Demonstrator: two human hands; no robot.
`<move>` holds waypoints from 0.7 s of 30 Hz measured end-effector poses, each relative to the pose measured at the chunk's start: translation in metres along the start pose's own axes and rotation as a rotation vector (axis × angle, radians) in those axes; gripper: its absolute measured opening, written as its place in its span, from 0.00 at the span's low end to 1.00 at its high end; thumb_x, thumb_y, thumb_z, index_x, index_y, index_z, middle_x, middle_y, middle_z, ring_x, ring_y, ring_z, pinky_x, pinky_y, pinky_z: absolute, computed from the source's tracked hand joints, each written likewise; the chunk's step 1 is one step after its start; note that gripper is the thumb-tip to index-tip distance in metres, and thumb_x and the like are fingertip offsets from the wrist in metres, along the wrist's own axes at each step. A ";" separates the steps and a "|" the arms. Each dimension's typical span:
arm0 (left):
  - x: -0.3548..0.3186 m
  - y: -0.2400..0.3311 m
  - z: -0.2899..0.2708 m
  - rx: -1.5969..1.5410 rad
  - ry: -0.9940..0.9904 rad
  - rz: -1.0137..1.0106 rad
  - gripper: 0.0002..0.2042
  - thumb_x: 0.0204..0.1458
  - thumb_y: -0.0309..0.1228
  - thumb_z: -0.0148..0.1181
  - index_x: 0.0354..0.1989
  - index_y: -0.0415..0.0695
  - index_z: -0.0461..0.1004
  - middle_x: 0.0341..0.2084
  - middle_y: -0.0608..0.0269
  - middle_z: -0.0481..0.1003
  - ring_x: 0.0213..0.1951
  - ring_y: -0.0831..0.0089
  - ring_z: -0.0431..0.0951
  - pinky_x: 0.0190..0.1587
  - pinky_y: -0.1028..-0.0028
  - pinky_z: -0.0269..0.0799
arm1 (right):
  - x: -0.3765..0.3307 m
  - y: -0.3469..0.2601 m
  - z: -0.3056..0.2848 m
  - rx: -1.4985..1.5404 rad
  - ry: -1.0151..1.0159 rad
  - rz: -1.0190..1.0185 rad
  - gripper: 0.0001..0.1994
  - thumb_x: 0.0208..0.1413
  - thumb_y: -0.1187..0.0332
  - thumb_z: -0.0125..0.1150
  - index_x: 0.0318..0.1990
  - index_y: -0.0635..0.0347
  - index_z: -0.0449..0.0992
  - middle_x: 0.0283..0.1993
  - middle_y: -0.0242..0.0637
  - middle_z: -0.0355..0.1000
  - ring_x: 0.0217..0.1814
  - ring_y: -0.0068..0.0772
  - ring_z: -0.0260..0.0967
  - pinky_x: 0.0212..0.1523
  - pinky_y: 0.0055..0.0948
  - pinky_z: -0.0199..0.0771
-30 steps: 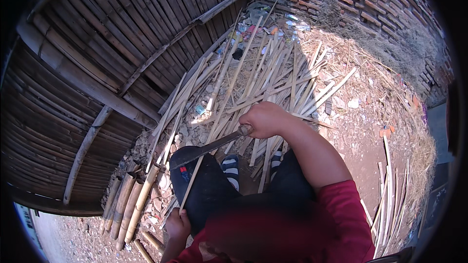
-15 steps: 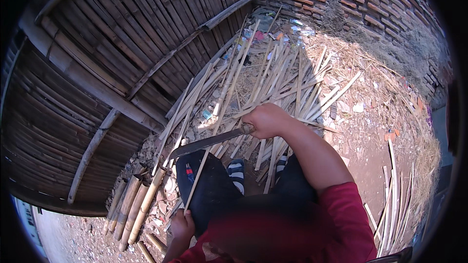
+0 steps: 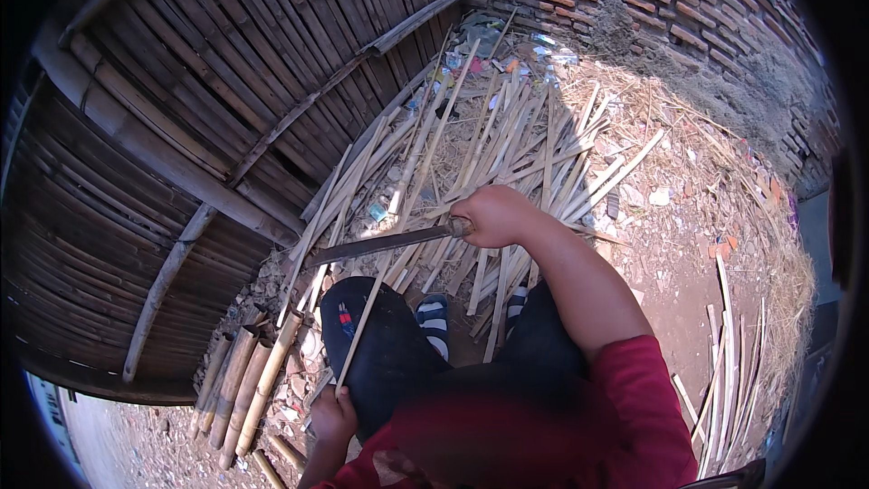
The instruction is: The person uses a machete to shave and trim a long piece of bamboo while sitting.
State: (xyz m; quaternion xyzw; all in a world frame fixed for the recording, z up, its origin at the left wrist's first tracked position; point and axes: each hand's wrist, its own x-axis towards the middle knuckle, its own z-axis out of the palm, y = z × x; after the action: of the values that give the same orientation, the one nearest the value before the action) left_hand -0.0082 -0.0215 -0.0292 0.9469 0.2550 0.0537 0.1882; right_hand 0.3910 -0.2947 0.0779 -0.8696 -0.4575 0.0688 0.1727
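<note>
The right hand [image 3: 493, 217] was closed around the handle of the knife [image 3: 385, 244], whose blade, slanting down across the left knee [image 3: 348, 297] a second earlier, had swung up to lie nearly level beyond it, seen against the pile [image 3: 516, 140] and crossing the strip [image 3: 365, 317], though whether they touched could not be told. The left hand [image 3: 333, 414] kept its narrow grip on the strip's near end, low beside the thigh. The strip still ran forward over the left leg, and the tubes [image 3: 267, 385] lay to the left as before.
</note>
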 end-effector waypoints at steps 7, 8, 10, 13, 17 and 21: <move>-0.003 -0.005 0.005 -0.008 0.033 0.004 0.16 0.65 0.38 0.48 0.34 0.36 0.71 0.21 0.38 0.73 0.28 0.35 0.76 0.32 0.44 0.68 | 0.007 0.058 -0.006 0.310 0.076 0.254 0.20 0.47 0.60 0.67 0.46 0.61 0.80 0.38 0.52 0.79 0.44 0.55 0.78 0.47 0.48 0.76; -0.002 -0.004 0.005 -0.011 0.054 0.002 0.16 0.65 0.38 0.49 0.33 0.36 0.71 0.21 0.38 0.73 0.28 0.34 0.75 0.31 0.43 0.67 | 0.006 0.066 -0.007 0.353 0.136 0.314 0.21 0.47 0.59 0.68 0.47 0.62 0.80 0.39 0.53 0.79 0.44 0.54 0.78 0.47 0.47 0.77; 0.000 -0.004 0.004 -0.027 0.068 0.010 0.16 0.65 0.38 0.50 0.32 0.37 0.72 0.21 0.39 0.73 0.27 0.34 0.75 0.31 0.42 0.67 | 0.007 0.071 -0.011 0.452 0.257 0.432 0.24 0.48 0.58 0.68 0.50 0.65 0.80 0.42 0.54 0.79 0.45 0.53 0.79 0.48 0.46 0.77; 0.002 -0.006 0.004 -0.071 0.047 0.029 0.16 0.65 0.38 0.49 0.31 0.37 0.72 0.21 0.38 0.74 0.27 0.34 0.75 0.31 0.43 0.67 | 0.002 0.049 -0.002 0.286 0.197 0.223 0.20 0.46 0.59 0.69 0.45 0.60 0.81 0.38 0.52 0.79 0.44 0.54 0.78 0.47 0.47 0.77; -0.008 -0.011 0.000 -0.070 0.000 0.019 0.18 0.66 0.39 0.47 0.30 0.37 0.72 0.21 0.39 0.74 0.26 0.34 0.75 0.31 0.44 0.68 | -0.001 -0.015 -0.008 -0.010 -0.116 -0.054 0.15 0.44 0.59 0.69 0.39 0.55 0.80 0.35 0.49 0.78 0.43 0.55 0.77 0.47 0.49 0.76; -0.013 0.005 -0.013 -0.101 -0.074 0.028 0.19 0.67 0.41 0.46 0.30 0.38 0.72 0.20 0.39 0.73 0.25 0.35 0.75 0.30 0.45 0.68 | -0.003 0.005 -0.012 0.089 -0.118 0.001 0.15 0.44 0.59 0.69 0.39 0.56 0.81 0.36 0.50 0.78 0.45 0.57 0.76 0.47 0.49 0.76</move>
State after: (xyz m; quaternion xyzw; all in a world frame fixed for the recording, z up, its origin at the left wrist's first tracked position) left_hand -0.0200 -0.0277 -0.0154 0.9410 0.2316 0.0339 0.2442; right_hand 0.3967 -0.3025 0.0875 -0.8557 -0.4629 0.1402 0.1839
